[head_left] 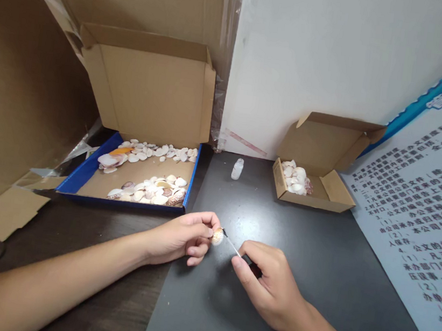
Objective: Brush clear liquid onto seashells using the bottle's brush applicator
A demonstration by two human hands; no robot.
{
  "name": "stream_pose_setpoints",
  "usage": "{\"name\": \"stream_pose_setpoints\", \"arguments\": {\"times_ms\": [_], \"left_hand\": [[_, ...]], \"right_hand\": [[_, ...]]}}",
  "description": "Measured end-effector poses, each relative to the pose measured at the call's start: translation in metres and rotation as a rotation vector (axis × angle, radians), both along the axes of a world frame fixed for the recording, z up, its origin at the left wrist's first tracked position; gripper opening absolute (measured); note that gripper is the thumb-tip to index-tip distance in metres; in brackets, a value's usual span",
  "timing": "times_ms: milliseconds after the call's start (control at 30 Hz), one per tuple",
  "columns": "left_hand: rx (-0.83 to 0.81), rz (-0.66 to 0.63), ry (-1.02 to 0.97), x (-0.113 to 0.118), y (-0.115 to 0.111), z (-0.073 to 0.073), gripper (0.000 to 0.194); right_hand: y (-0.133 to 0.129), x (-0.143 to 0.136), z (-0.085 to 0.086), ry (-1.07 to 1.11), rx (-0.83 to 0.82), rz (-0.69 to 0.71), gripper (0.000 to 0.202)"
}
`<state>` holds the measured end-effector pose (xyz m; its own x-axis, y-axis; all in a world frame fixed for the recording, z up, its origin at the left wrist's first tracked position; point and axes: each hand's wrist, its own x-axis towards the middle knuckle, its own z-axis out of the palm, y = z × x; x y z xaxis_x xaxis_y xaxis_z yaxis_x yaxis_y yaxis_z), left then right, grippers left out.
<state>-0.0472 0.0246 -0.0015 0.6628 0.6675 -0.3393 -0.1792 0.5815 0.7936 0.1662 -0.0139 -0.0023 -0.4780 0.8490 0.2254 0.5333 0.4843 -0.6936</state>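
My left hand [195,236] pinches a small pale seashell [217,236] between thumb and fingertips, above the dark table. A thin-stemmed small brush [232,243] with a dark tip is gripped in my right hand [266,280]; its far end is hidden inside the fingers. The dark tip meets the upper right edge of the seashell. Beyond both hands, a small uncapped glass bottle [237,170] with whitish contents stands upright on the table.
At left, a blue-sided cardboard box [98,195] with its lid up holds many shells in two groups. A smaller open cardboard box [314,201] at right holds white shells on its left side. Behind stands a white panel [301,51]; a printed board [420,224] leans at right.
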Motion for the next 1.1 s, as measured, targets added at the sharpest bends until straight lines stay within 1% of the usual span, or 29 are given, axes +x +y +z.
{"name": "stream_pose_setpoints", "arguments": {"times_ms": [133, 267, 333, 500, 633, 833, 1100], "left_hand": [[0.002, 0.0, 0.0, 0.0001, 0.0, 0.0, 0.011], [0.001, 0.006, 0.011, 0.0006, -0.0003, 0.0, 0.011], [0.004, 0.005, 0.009, 0.0009, -0.0005, 0.0002, 0.012], [0.008, 0.005, 0.007, 0.0008, -0.0008, 0.0004, 0.013], [0.01, -0.001, 0.003, 0.0004, -0.0007, -0.0001, 0.012], [0.007, -0.003, 0.011, 0.0005, -0.0004, 0.0007, 0.012], [0.011, 0.0, 0.004, 0.0007, -0.0004, 0.0003, 0.013]], "right_hand": [[-0.0009, 0.0009, 0.0011, 0.017, 0.015, -0.007, 0.035], [-0.0012, 0.0009, 0.0018, 0.049, 0.009, 0.08, 0.033], [-0.0008, 0.0006, 0.0015, 0.037, -0.004, 0.095, 0.034], [-0.0001, 0.0004, 0.0003, 0.006, -0.028, 0.053, 0.036], [-0.0008, 0.0006, -0.0003, 0.002, -0.017, 0.044, 0.037], [-0.0005, 0.0002, 0.0003, -0.004, 0.011, -0.004, 0.037], [-0.0012, 0.0005, 0.0013, 0.025, 0.02, 0.012, 0.035]]}}
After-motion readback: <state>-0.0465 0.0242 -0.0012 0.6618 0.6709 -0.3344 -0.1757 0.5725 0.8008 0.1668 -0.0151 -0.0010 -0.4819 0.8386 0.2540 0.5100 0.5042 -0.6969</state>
